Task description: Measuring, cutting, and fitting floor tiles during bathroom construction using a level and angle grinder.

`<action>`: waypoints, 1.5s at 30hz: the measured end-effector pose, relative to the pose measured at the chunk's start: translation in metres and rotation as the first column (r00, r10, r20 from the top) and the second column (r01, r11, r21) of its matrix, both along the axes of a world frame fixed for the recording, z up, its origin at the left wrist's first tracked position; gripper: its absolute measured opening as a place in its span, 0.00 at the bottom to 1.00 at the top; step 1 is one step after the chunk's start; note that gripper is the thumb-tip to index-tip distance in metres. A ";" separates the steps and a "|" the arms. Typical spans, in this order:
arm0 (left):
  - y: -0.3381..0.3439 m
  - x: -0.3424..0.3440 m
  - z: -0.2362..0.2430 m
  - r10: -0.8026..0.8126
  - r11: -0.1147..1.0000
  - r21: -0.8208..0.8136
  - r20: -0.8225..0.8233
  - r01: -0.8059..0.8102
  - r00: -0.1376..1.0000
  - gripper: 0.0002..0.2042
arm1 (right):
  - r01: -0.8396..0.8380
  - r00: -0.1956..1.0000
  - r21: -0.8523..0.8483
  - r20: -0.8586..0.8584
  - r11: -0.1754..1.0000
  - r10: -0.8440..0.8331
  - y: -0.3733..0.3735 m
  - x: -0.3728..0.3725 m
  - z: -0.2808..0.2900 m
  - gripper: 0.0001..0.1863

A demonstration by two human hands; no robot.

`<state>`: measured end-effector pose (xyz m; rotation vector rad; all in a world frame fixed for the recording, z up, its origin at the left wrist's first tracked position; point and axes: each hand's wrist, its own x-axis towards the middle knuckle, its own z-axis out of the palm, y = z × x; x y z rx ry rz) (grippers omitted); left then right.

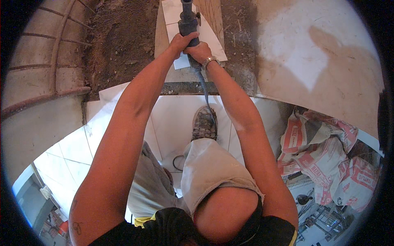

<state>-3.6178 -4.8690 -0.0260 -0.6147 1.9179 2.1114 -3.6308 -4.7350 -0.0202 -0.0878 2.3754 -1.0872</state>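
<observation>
Both of my arms reach straight ahead to a dark corded power tool, which looks like a hammer drill. My left hand is wrapped round its body on the left. My right hand, with a metal watch at the wrist, grips the rear end just beside it. The tool points away from me, and its tip runs past the upper edge of the view. From the back a cable hangs toward my shoe. Beneath the tool lie white tile pieces on a wooden board.
Brown loose soil lies left of the board, beside rusty bars. A pale slab spans the right. Crumpled red-and-white sacks are piled at lower right. My shoe rests on white floor tiles.
</observation>
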 end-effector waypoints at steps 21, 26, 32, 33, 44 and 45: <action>0.000 0.003 0.015 0.018 0.999 -0.040 0.020 -0.017 1.000 0.23 | -0.020 1.000 0.013 0.017 1.000 0.020 -0.003 -0.004 0.000 0.23; -0.002 0.005 0.011 0.019 0.998 -0.054 0.009 -0.018 1.000 0.23 | -0.026 0.996 0.017 0.083 1.000 0.025 -0.003 -0.005 -0.001 0.30; 0.001 0.004 0.006 0.038 0.998 -0.050 0.036 -0.037 0.999 0.24 | -0.011 0.996 0.002 0.088 1.000 0.011 -0.001 -0.003 -0.004 0.30; 0.001 0.004 0.005 0.026 0.998 -0.054 0.041 -0.024 0.999 0.24 | -0.010 0.996 0.003 0.088 1.000 0.010 0.000 -0.002 -0.004 0.30; -0.002 0.002 0.009 0.005 0.995 -0.095 0.125 0.006 0.992 0.29 | -0.030 0.998 0.027 0.061 0.999 0.029 0.000 0.000 0.004 0.23; -0.002 0.002 0.010 0.005 0.995 -0.095 0.124 0.007 0.992 0.29 | -0.030 0.998 0.027 0.061 0.999 0.028 0.000 0.000 0.004 0.23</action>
